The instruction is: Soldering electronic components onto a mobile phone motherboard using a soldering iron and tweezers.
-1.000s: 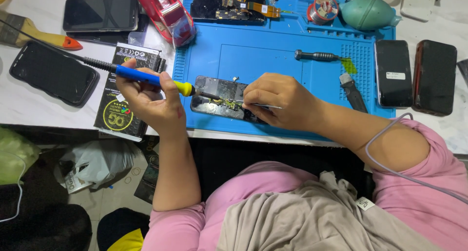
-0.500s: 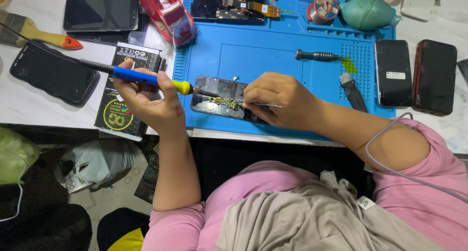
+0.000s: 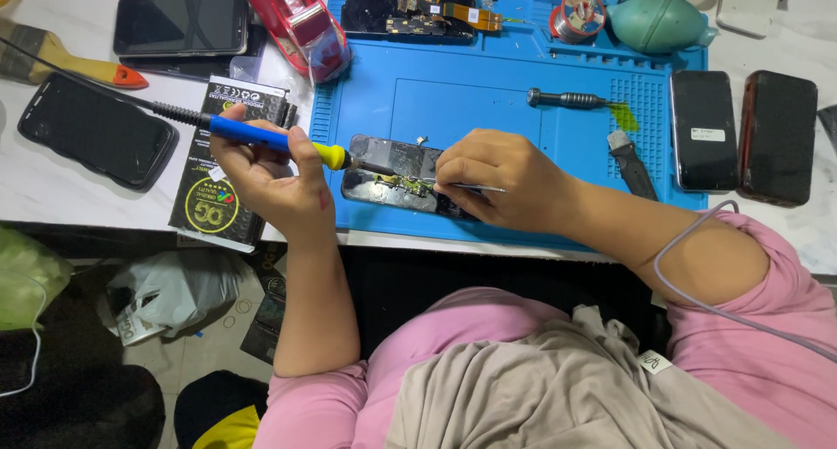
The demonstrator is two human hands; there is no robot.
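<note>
My left hand (image 3: 266, 174) grips a blue and yellow soldering iron (image 3: 261, 139), its tip resting on an opened phone (image 3: 388, 174) that lies on the blue work mat (image 3: 453, 91). My right hand (image 3: 493, 179) rests on the phone's right part and pinches thin metal tweezers (image 3: 475, 187), whose points reach toward the small board inside the phone. My right hand hides the phone's right end.
On the mat lie a second dismantled phone (image 3: 410, 4), a solder spool (image 3: 577, 15), a green air blower (image 3: 658, 22), a screwdriver (image 3: 567, 98) and a craft knife (image 3: 632, 163). Dark phones (image 3: 704, 131) lie right and left (image 3: 96, 128). A red tape dispenser (image 3: 301, 22) and black box (image 3: 222, 183) sit nearby.
The soldering iron's tip has shifted slightly along the phone; both hands stay in nearly the same place.
</note>
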